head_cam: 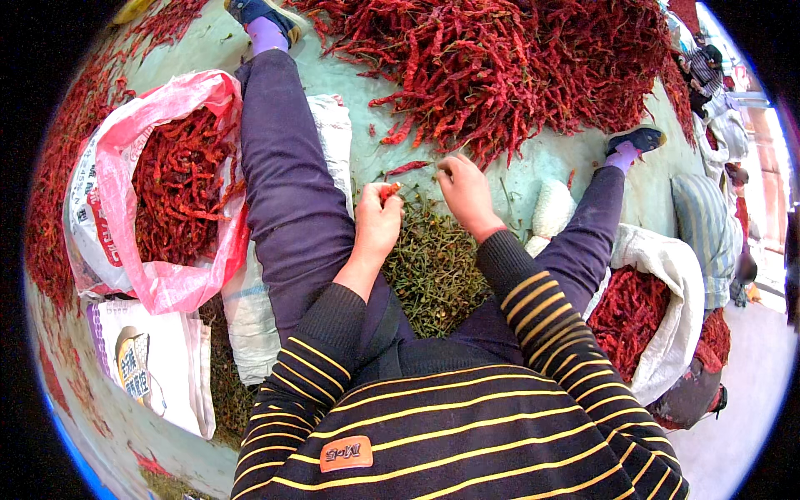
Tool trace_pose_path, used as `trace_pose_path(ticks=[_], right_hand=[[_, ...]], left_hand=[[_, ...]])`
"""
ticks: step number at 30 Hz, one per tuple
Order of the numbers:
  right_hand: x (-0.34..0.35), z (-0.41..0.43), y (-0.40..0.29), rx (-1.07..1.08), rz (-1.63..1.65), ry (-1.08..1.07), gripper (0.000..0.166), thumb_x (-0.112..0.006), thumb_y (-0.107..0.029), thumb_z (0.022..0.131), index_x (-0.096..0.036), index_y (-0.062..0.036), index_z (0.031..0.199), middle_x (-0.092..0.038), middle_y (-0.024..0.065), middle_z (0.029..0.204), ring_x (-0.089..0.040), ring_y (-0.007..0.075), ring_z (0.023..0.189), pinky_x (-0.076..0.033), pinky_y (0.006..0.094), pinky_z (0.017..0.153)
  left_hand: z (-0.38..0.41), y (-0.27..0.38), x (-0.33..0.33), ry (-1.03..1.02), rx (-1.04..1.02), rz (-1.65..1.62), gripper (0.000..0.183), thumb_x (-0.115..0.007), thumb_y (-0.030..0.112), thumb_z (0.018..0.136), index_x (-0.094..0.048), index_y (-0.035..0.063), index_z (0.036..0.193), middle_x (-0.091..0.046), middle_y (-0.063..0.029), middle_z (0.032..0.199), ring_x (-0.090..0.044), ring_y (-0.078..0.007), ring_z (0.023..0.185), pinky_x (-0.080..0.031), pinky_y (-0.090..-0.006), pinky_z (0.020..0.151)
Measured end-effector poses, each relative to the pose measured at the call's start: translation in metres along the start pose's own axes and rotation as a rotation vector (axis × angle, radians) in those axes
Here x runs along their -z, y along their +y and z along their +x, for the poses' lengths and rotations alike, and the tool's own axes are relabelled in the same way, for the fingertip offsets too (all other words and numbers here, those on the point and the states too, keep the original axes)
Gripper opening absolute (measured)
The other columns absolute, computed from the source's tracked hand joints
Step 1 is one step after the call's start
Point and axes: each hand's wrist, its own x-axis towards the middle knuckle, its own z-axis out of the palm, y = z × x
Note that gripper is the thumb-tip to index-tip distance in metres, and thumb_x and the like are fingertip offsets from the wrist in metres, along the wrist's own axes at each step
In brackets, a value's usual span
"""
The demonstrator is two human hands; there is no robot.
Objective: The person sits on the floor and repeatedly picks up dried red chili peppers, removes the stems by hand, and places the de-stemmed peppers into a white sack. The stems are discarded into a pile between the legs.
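Note:
My left hand (379,215) is closed around a dried red chili pepper (390,191), whose end sticks out between thumb and fingers. To its right, my right hand (464,190) is bent with thumb and fingertips close together; whether anything small is between them cannot be told. A single red chili (407,168) lies on the pale green ground sheet between and just beyond both hands. Below the hands, between my thighs, lies a heap of greenish-brown chili stems (434,269). Past the right hand spreads a large pile of dried red chilies (481,69).
A pink-lined woven sack (159,281) of chilies stands left of my left leg. Another white sack (684,312) with chilies is at right, near a striped cushion (703,231). A flattened printed sack (169,362) lies lower left. Another person (706,69) is at the far upper right.

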Motion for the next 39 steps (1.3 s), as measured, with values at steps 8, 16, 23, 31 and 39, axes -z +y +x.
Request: trace_pose_path(ticks=[8, 16, 23, 31, 39], right_hand=[[-0.018, 0.004, 0.006, 0.027, -0.133, -0.049, 0.009, -0.059, -0.014, 0.078, -0.062, -0.0053, 0.079, -0.057, 0.0110, 0.081, -0.059, 0.0319, 0.077, -0.048, 0.0421, 0.067], [0.007, -0.041, -0.035, -0.036, 0.274, -0.246, 0.010, -0.060, -0.012, 0.079, -0.061, -0.0021, 0.079, -0.058, 0.0091, 0.070, -0.058, 0.0253, 0.065, -0.045, 0.0380, 0.059], [-0.018, -0.025, -0.010, -0.638, 0.708, -0.342, 0.018, -0.064, -0.017, 0.080, -0.066, -0.0001, 0.087, -0.064, 0.0076, 0.070, -0.058, 0.0137, 0.063, -0.046, 0.0291, 0.060], [-0.043, 0.043, -0.039, -0.149, 0.090, -0.067, 0.032, -0.061, -0.028, 0.082, -0.060, -0.0084, 0.108, -0.065, 0.0183, 0.082, -0.063, 0.0352, 0.077, -0.049, 0.0430, 0.071], [-0.061, 0.044, -0.022, -0.119, 0.020, -0.189, 0.022, -0.055, -0.022, 0.078, -0.060, -0.0080, 0.094, -0.064, 0.0181, 0.085, -0.061, 0.0375, 0.083, -0.048, 0.0466, 0.073]], left_hand=[[-0.009, 0.019, 0.001, -0.074, 0.070, -0.017, 0.010, -0.056, 0.012, 0.086, -0.053, 0.0034, 0.089, -0.053, 0.0001, 0.070, -0.047, -0.0067, 0.057, -0.038, -0.0218, 0.050], [-0.013, 0.030, 0.004, -0.211, 0.164, -0.248, 0.007, -0.058, 0.009, 0.087, -0.059, 0.0059, 0.092, -0.053, 0.0037, 0.067, -0.048, -0.0072, 0.054, -0.039, -0.0221, 0.049], [-0.043, 0.101, 0.024, 0.116, -0.867, 0.250, 0.008, -0.057, 0.003, 0.083, -0.059, 0.0063, 0.090, -0.062, -0.0076, 0.077, -0.060, -0.0171, 0.068, -0.047, -0.0293, 0.060], [0.009, 0.106, 0.139, -0.093, -0.078, -1.383, 0.023, -0.050, 0.015, 0.094, -0.051, -0.0058, 0.103, -0.054, -0.0078, 0.081, -0.044, -0.0085, 0.059, -0.037, -0.0212, 0.048], [-0.009, 0.073, 0.041, -0.158, 0.220, -0.638, 0.018, -0.050, 0.023, 0.095, -0.054, 0.0090, 0.083, -0.063, -0.0080, 0.079, -0.056, -0.0115, 0.059, -0.044, -0.0238, 0.051]])
